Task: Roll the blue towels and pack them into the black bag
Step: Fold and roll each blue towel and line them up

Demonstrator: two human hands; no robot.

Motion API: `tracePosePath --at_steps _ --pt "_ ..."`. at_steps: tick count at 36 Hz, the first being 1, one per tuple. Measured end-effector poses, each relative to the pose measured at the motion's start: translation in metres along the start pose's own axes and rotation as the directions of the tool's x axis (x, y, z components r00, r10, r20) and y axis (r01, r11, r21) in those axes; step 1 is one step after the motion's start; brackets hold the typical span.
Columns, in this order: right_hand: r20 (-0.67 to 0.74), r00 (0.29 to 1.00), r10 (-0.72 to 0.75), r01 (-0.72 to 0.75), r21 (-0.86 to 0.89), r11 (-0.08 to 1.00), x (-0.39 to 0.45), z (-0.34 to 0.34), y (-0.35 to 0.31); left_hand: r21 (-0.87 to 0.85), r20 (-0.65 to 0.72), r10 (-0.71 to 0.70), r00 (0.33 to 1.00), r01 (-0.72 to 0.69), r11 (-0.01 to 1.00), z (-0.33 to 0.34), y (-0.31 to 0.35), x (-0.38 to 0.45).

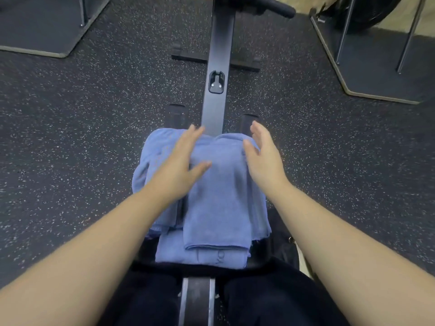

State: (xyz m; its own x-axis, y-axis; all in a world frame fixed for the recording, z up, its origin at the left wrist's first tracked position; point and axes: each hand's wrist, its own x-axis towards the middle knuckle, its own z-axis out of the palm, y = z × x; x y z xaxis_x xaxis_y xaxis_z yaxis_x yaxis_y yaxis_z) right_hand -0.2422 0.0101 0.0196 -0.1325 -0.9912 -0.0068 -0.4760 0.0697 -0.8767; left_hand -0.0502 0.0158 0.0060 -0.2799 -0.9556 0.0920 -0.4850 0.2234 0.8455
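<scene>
A stack of blue towels lies on the seat of a rowing machine in front of me; the top one is folded into a long strip running away from me. My left hand rests flat on the left side of the stack, fingers spread. My right hand hovers at the far right edge of the top towel, fingers apart and holding nothing. Part of a black bag shows just right of the towels, under my right forearm, mostly hidden.
The rower's black rail runs away from me down the middle, with footrests on either side. Speckled dark rubber floor surrounds it. Raised platforms with metal legs stand at the far left and right. My dark-trousered legs straddle the rail.
</scene>
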Motion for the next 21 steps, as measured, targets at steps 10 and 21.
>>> tracePosePath --at_steps 10,21 --pt "0.123 0.992 0.030 -0.009 -0.164 0.986 -0.105 -0.011 0.045 0.496 0.373 -0.021 0.928 -0.180 0.850 0.024 -0.008 -0.100" --pt "0.270 0.953 0.137 -0.040 -0.336 0.941 -0.125 -0.003 0.050 0.677 0.233 0.105 0.967 -0.239 0.696 0.038 -0.017 -0.113"
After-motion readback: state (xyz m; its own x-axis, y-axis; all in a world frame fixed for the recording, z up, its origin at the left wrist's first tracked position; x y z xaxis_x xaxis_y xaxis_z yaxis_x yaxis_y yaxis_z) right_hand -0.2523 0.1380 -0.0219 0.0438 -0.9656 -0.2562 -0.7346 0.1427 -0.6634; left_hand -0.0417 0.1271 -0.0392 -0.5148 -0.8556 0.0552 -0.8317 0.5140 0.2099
